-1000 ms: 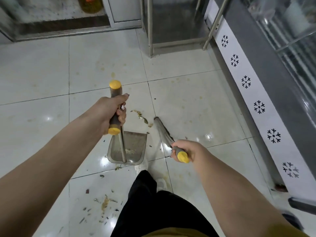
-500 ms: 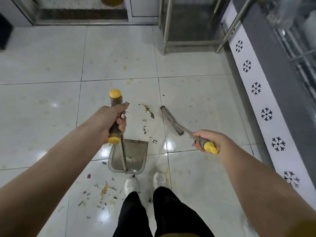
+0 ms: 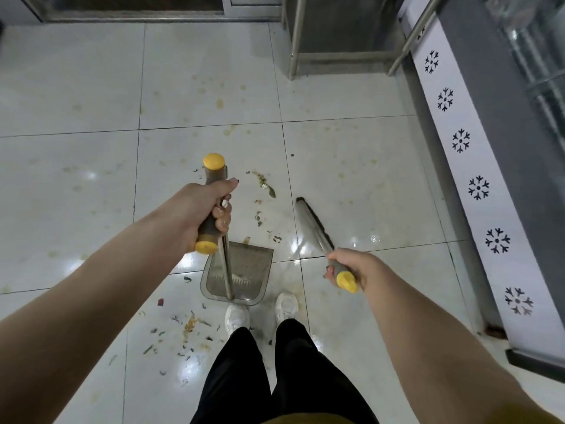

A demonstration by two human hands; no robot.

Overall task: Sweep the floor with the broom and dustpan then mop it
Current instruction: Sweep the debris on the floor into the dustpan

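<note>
A: So where is the dustpan [image 3: 241, 276]?

B: Flat on the tiled floor [image 3: 76, 194], just ahead of the white shoes [image 3: 237, 318]. Its long handle stands nearly upright, and the left hand [image 3: 201, 209] has its fingers curled round the grey grip with yellow ends.

A: And the broom [image 3: 312, 223]?

B: Right of the pan, slanted, head down at the tile. The right hand [image 3: 351, 267] is wrapped round its grip by the yellow cap.

A: Any dirt?

B: Green and brown scraps [image 3: 264, 186] lie ahead of the pan, beside the broom head. A second litter patch [image 3: 189, 327] lies left of the shoes. A snowflake panel [image 3: 477, 188] runs along the right.
</note>
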